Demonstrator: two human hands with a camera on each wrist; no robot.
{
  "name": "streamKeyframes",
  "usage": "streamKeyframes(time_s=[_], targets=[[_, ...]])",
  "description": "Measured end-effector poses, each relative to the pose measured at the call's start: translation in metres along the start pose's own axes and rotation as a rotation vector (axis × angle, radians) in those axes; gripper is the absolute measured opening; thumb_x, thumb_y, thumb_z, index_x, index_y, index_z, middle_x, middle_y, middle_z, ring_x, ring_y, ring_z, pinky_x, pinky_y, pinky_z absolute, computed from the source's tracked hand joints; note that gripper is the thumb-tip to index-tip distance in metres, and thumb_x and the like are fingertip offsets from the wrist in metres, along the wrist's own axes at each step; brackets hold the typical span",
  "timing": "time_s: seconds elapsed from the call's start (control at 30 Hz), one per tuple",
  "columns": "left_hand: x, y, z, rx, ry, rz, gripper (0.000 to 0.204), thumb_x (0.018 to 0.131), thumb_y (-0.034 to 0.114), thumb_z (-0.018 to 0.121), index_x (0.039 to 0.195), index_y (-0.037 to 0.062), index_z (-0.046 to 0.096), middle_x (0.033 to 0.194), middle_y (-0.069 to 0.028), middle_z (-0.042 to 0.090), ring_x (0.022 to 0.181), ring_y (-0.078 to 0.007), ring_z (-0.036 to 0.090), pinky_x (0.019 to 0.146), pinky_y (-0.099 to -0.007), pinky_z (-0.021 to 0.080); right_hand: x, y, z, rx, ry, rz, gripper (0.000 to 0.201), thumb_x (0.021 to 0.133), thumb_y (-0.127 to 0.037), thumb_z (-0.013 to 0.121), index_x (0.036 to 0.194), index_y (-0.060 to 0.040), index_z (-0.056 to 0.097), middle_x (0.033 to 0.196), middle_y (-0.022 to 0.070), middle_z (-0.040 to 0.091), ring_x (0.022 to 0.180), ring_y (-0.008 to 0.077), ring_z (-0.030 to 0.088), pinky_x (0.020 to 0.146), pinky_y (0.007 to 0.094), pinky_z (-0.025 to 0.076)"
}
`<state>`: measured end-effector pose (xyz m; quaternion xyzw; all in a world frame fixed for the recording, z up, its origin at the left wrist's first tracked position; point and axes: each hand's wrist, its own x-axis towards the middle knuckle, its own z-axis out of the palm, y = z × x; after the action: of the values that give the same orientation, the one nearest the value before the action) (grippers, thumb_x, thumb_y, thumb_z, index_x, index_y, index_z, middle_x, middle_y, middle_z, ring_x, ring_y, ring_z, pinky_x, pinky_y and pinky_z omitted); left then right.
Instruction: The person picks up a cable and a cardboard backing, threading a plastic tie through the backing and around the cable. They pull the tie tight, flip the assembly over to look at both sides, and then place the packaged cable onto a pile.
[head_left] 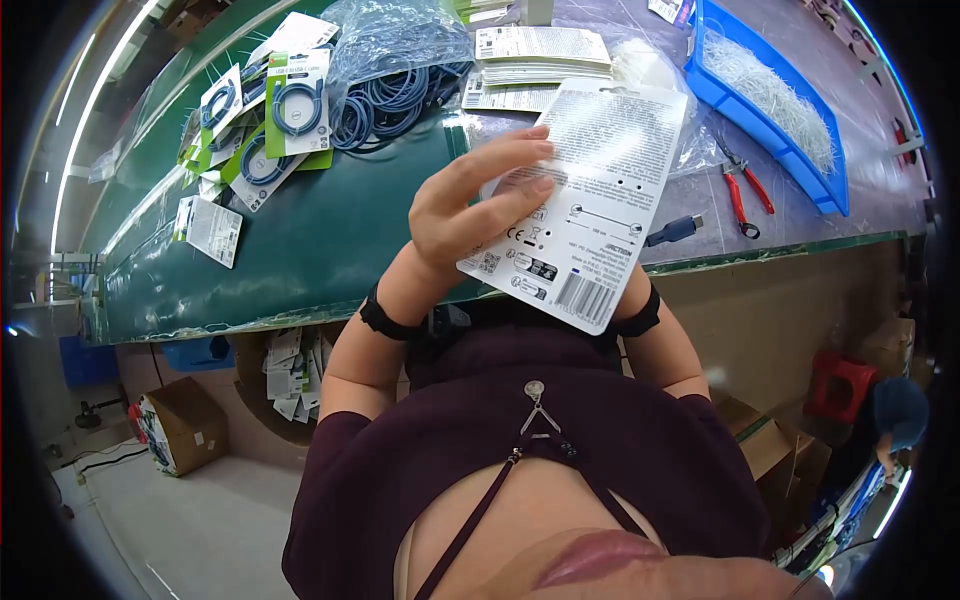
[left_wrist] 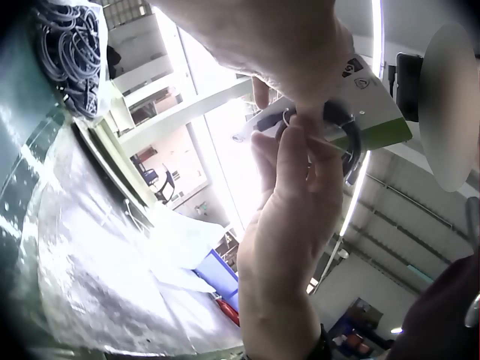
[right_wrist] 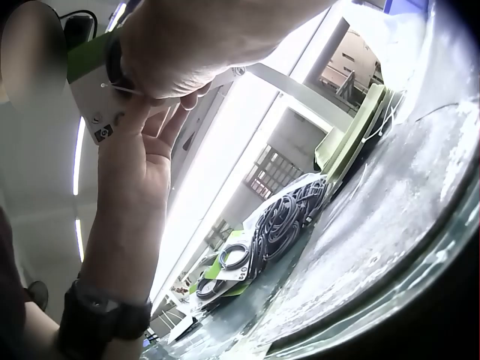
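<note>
A white printed blister-style packaging card (head_left: 610, 150) is held up over the table's front edge, its text side toward the head camera. My left hand (head_left: 475, 205) holds it, two fingers lying across the back and the thumb on the other side. Against the card's green-and-white front is a dark cable (left_wrist: 352, 142). My right hand (left_wrist: 285, 202) pinches at this cable with thumb and fingertips; the card hides this hand in the head view. A USB plug (head_left: 677, 230) pokes out past the card's right edge. A thin white tie (right_wrist: 120, 88) shows by the cable in the right wrist view.
Carded blue cables (head_left: 297, 105) are heaped at the left, beside a clear bag of coiled cables (head_left: 400, 90). Stacked cards (head_left: 540, 55) lie behind the held one. Right stand a blue bin (head_left: 710, 85) of white ties and red-handled pliers (head_left: 740, 195). One card (head_left: 210, 230) lies apart.
</note>
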<state>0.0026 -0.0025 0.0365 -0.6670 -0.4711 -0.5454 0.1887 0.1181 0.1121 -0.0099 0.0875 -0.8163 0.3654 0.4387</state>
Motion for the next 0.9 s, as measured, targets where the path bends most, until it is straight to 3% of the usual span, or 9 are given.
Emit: streamKeyframes(time_s=[0.03, 0.1, 0.17, 0.27, 0.43, 0.53, 0.7, 0.83, 0.9], targets=[[-0.001, 0.002, 0.008, -0.058, 0.105, -0.056, 0.025, 0.071, 0.000, 0.073, 0.095, 0.0012, 0.068, 0.101, -0.0149, 0.065, 0.100, -0.0321, 0.065, 0.084, -0.0381, 0.056, -0.003, 0.000, 0.005, 0.001, 0.000, -0.003, 0.036, 0.084, -0.019, 0.067, 0.118, -0.0063, 0.062, 0.114, 0.0115, 0.065, 0.105, 0.0252, 0.064, 0.087, 0.0349, 0.052], [-0.005, 0.004, 0.019, -0.172, 0.319, -0.169, 0.026, 0.069, -0.001, 0.074, 0.094, 0.0016, 0.068, 0.097, -0.0128, 0.063, 0.096, -0.0284, 0.065, 0.085, -0.0362, 0.056, -0.015, 0.006, 0.020, 0.420, 0.116, 0.340, 0.034, 0.084, -0.014, 0.066, 0.116, -0.0038, 0.062, 0.113, 0.0131, 0.066, 0.103, 0.0267, 0.064, 0.087, 0.0358, 0.052], [-0.005, 0.001, 0.019, -0.144, 0.331, -0.171, 0.026, 0.069, -0.001, 0.075, 0.094, 0.0019, 0.069, 0.096, -0.0120, 0.062, 0.094, -0.0265, 0.064, 0.083, -0.0349, 0.055, -0.017, 0.011, 0.018, 0.627, 0.157, 0.504, 0.033, 0.084, -0.011, 0.066, 0.116, -0.0026, 0.062, 0.112, 0.0139, 0.066, 0.102, 0.0274, 0.065, 0.087, 0.0362, 0.052], [-0.007, -0.003, 0.014, -0.077, 0.350, -0.179, 0.028, 0.068, -0.001, 0.077, 0.094, 0.0025, 0.069, 0.094, -0.0103, 0.060, 0.090, -0.0226, 0.062, 0.079, -0.0323, 0.055, -0.003, 0.014, 0.001, -0.206, -0.072, -0.191, 0.063, 0.098, -0.042, 0.041, 0.145, -0.0031, 0.026, 0.141, 0.0190, 0.042, 0.122, 0.0338, 0.050, 0.099, 0.0439, 0.046], [-0.008, -0.003, 0.002, -0.040, 0.338, -0.242, 0.030, 0.066, 0.001, 0.077, 0.095, 0.0043, 0.069, 0.095, -0.0111, 0.061, 0.086, -0.0215, 0.061, 0.072, -0.0296, 0.053, 0.018, -0.004, -0.001, -0.473, -0.047, -0.342, 0.058, 0.095, -0.032, 0.053, 0.142, -0.0025, 0.034, 0.131, 0.0177, 0.053, 0.114, 0.0328, 0.057, 0.096, 0.0432, 0.049], [-0.002, -0.003, -0.004, -0.051, 0.349, -0.176, 0.031, 0.066, 0.001, 0.077, 0.096, 0.0051, 0.069, 0.096, -0.0112, 0.062, 0.086, -0.0221, 0.061, 0.071, -0.0292, 0.052, 0.005, -0.018, 0.025, 0.964, 0.301, 0.444, 0.033, 0.089, -0.009, 0.061, 0.120, 0.0011, 0.056, 0.117, 0.0126, 0.062, 0.104, 0.0248, 0.062, 0.088, 0.0354, 0.051], [0.006, -0.003, -0.006, -0.094, 0.295, -0.037, 0.032, 0.066, 0.002, 0.077, 0.097, 0.0038, 0.069, 0.096, -0.0116, 0.061, 0.087, -0.0231, 0.063, 0.074, -0.0302, 0.053, 0.011, -0.021, 0.044, 1.226, 0.505, 0.700, 0.034, 0.090, -0.012, 0.061, 0.122, -0.0003, 0.054, 0.115, 0.0115, 0.062, 0.105, 0.0220, 0.062, 0.088, 0.0328, 0.052], [0.009, -0.001, -0.008, -0.176, 0.329, -0.094, 0.030, 0.068, 0.001, 0.076, 0.097, 0.0021, 0.068, 0.101, -0.0141, 0.059, 0.093, -0.0244, 0.063, 0.079, -0.0327, 0.055, -0.005, -0.005, 0.059, 1.484, 0.302, 0.843, 0.038, 0.092, -0.016, 0.060, 0.126, -0.0017, 0.050, 0.120, 0.0119, 0.059, 0.107, 0.0205, 0.060, 0.090, 0.0322, 0.052], [0.010, 0.006, -0.010, -0.230, 0.358, -0.163, 0.029, 0.070, -0.001, 0.076, 0.097, 0.0011, 0.068, 0.105, -0.0161, 0.057, 0.097, -0.0258, 0.063, 0.083, -0.0353, 0.056, 0.005, -0.029, 0.050, 1.205, 0.169, 0.704, 0.039, 0.092, -0.020, 0.060, 0.125, -0.0024, 0.050, 0.119, 0.0117, 0.059, 0.107, 0.0207, 0.061, 0.091, 0.0333, 0.052]])
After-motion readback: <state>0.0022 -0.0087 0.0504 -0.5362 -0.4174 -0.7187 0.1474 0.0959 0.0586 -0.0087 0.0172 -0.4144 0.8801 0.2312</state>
